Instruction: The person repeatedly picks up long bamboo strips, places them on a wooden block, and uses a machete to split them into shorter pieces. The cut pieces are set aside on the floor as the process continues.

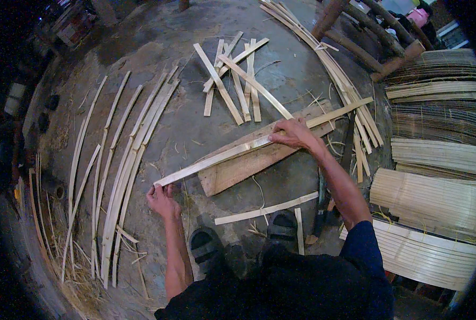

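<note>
A long pale bamboo strip [211, 160] slants across the middle, its near left end pinched in my left hand [164, 201]. My right hand [295, 134] is closed around the same strip farther along, fingers curled over it. Beneath lies a thick wooden board [230, 178], flat on the floor. Past my right hand a bamboo length [344, 110] reaches to the right; whether it is the same strip, the hand hides. Another strip [262, 90] meets my right hand from the far side, and I cannot tell whether it is held.
Several short bamboo pieces [243, 80] lie crossed beyond the board. Long strips [126, 170] lie on the left, and a bundle [339, 74] at the far right. Stacked slat bundles [430, 200] stand at the right. A loose strip [267, 208] lies before my sandals [282, 224].
</note>
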### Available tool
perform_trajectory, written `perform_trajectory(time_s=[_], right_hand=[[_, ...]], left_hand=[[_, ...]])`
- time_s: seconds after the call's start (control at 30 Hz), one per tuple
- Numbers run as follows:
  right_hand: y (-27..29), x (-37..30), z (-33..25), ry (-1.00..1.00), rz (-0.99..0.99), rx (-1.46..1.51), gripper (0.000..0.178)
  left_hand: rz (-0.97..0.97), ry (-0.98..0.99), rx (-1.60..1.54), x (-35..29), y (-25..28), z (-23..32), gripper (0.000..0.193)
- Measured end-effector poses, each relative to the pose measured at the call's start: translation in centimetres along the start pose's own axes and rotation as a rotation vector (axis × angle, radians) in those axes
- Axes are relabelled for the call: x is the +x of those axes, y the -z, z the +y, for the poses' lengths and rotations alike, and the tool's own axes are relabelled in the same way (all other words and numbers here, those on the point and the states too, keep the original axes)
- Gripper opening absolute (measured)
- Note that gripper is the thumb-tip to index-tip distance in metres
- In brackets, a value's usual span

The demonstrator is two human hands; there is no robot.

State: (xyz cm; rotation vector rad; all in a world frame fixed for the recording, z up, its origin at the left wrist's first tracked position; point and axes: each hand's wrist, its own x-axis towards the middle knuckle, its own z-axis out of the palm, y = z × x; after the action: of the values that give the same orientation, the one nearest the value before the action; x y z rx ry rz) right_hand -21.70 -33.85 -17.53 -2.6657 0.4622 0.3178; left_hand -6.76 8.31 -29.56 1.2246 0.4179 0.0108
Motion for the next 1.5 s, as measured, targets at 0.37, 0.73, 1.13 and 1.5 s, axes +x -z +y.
perform_trajectory(time_s=[0.37,0.73,1.13,1.5], right_hand=[[1.6,-0.4,-2.7,-0.055,-0.063,-0.095,0.046],[4.1,-2.0,-7.4,-0.001,0.162,-0.324,0.042],[5.3,-2.2,-9.4,-0.031,0.162,-0.329,0.04],[3.7,-3.2,-8.3,0.168,0.625,-0.272,0.032]], left_hand=[[0.081,0.038,0.136,0.3,0.8,1.1,0.037],[-1.113,-1.086,1.236,-12.8,-19.7,6.2,0.07],[-1.112,-0.979,1.082,-13.8,-22.4,3.0,0.041],[-1.212,-0.966,1.128,-10.1,-23.0,0.1,0.032]])
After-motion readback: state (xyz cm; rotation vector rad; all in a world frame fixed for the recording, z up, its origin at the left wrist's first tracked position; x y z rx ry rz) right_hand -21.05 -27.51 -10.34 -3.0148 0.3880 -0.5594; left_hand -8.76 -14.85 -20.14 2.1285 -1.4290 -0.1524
